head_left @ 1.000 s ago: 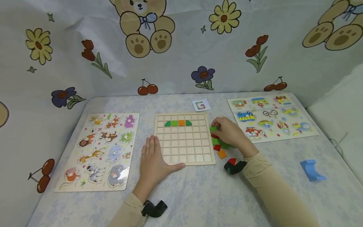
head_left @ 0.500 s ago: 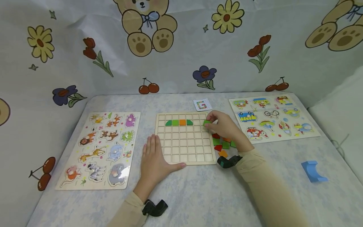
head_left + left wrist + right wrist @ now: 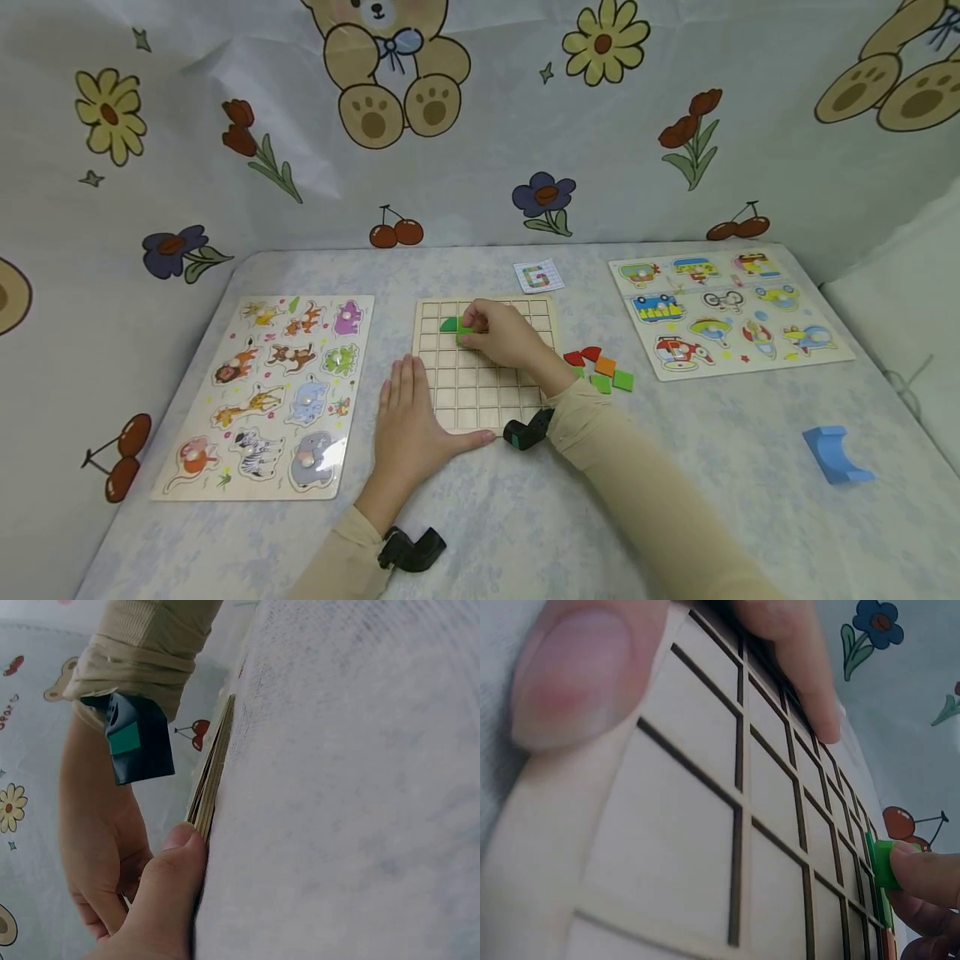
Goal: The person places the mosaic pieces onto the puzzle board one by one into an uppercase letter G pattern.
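beige sleeves [image 3: 652, 500] lie nearest, with a black wrist mount [image 3: 414, 554] jutting out below the left hand [image 3: 412, 429]. that hand lies with its fingers straight at the left side of a wooden grid board [image 3: 487, 404], thumb along its near edge. well apart, over to the right, a blue curved block [image 3: 831, 454] rests on the table [image 3: 720, 483]. a wooden animal puzzle [image 3: 255, 492] lies flat to the left. beside the board's right edge are loose red, orange and green tiles [image 3: 622, 381]. the right hand [image 3: 510, 335] pinches a green square tile [image 3: 462, 328] over the grid's second row from the far side, just right of a dark green rounded tile [image 3: 447, 325]; whether the pinched tile touches the board, i cannot tell. farther back are a vehicle puzzle [image 3: 716, 365], a small patterned card [image 3: 538, 276] and a sheet [image 3: 450, 179] printed with bears and flowers.
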Demonstrator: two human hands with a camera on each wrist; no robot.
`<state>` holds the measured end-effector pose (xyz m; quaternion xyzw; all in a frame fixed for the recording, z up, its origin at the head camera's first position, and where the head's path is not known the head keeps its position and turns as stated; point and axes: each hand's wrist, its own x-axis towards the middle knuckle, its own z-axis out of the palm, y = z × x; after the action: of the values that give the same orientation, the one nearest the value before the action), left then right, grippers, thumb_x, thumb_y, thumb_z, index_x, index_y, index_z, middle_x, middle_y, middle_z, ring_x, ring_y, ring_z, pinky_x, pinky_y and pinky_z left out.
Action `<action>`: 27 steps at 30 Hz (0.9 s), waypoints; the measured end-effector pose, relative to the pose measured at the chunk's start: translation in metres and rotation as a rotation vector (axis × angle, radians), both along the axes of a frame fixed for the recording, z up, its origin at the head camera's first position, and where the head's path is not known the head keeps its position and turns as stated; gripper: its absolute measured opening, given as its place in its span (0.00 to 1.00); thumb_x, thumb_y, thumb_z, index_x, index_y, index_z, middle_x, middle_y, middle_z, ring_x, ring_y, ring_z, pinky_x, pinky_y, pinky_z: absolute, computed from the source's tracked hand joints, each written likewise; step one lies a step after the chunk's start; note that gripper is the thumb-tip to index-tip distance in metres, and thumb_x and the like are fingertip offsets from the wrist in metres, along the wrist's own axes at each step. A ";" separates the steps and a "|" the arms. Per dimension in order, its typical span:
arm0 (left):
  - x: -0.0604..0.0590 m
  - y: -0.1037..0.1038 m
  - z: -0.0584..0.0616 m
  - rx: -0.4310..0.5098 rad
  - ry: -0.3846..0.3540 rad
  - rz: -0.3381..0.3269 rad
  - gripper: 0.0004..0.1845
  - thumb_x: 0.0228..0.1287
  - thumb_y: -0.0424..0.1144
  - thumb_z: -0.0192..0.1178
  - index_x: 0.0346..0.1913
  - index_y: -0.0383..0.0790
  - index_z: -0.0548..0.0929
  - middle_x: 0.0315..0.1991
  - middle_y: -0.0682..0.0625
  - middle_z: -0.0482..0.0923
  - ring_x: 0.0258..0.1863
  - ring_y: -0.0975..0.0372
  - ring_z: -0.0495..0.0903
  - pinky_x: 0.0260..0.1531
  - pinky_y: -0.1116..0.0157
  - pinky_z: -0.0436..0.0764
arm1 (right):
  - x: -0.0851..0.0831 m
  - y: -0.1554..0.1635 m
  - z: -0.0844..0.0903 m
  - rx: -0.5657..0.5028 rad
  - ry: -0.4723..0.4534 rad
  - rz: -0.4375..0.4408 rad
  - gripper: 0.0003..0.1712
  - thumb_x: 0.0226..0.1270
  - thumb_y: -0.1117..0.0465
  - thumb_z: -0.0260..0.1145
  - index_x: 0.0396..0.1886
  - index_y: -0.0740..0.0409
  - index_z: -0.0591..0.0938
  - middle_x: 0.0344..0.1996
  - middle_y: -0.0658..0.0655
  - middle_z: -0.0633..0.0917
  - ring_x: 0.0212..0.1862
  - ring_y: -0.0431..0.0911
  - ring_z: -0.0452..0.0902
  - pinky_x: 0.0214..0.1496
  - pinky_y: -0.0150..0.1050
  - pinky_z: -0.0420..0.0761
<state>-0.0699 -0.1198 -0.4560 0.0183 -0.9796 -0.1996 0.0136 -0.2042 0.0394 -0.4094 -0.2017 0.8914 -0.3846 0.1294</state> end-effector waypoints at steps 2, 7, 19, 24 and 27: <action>0.000 0.000 0.000 0.001 -0.001 -0.001 0.84 0.27 0.90 0.54 0.79 0.31 0.42 0.81 0.37 0.41 0.81 0.48 0.38 0.79 0.48 0.43 | 0.001 -0.008 0.002 0.021 0.013 0.003 0.08 0.66 0.57 0.70 0.39 0.51 0.79 0.31 0.50 0.81 0.32 0.44 0.73 0.36 0.36 0.74; -0.001 -0.001 -0.002 0.008 -0.006 -0.010 0.83 0.28 0.90 0.55 0.79 0.31 0.42 0.81 0.37 0.40 0.81 0.49 0.37 0.80 0.49 0.42 | 0.000 -0.021 0.004 0.091 0.049 0.017 0.08 0.65 0.56 0.71 0.38 0.50 0.79 0.29 0.49 0.81 0.30 0.43 0.74 0.33 0.35 0.73; -0.004 -0.014 0.003 0.060 -0.040 -0.078 0.82 0.29 0.85 0.63 0.79 0.31 0.42 0.81 0.38 0.39 0.81 0.49 0.39 0.79 0.49 0.47 | 0.001 -0.026 -0.001 0.161 0.107 0.036 0.06 0.66 0.56 0.71 0.40 0.50 0.84 0.31 0.49 0.79 0.34 0.43 0.74 0.35 0.36 0.74; -0.004 -0.018 0.006 0.049 -0.046 -0.099 0.81 0.30 0.85 0.63 0.79 0.32 0.43 0.81 0.38 0.41 0.81 0.49 0.41 0.79 0.49 0.49 | 0.004 -0.025 -0.001 0.197 0.147 0.056 0.08 0.67 0.55 0.69 0.43 0.49 0.86 0.35 0.48 0.81 0.37 0.42 0.74 0.39 0.37 0.77; -0.003 -0.020 0.005 0.035 -0.048 -0.096 0.81 0.30 0.87 0.60 0.79 0.33 0.44 0.81 0.39 0.42 0.81 0.50 0.41 0.79 0.49 0.51 | 0.004 -0.026 -0.001 0.225 0.163 0.071 0.09 0.67 0.54 0.69 0.45 0.49 0.87 0.37 0.48 0.81 0.37 0.41 0.75 0.40 0.36 0.77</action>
<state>-0.0732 -0.1394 -0.4508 -0.0237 -0.9758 -0.2165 -0.0197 -0.1997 0.0135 -0.4101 -0.2478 0.9287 -0.2600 0.0920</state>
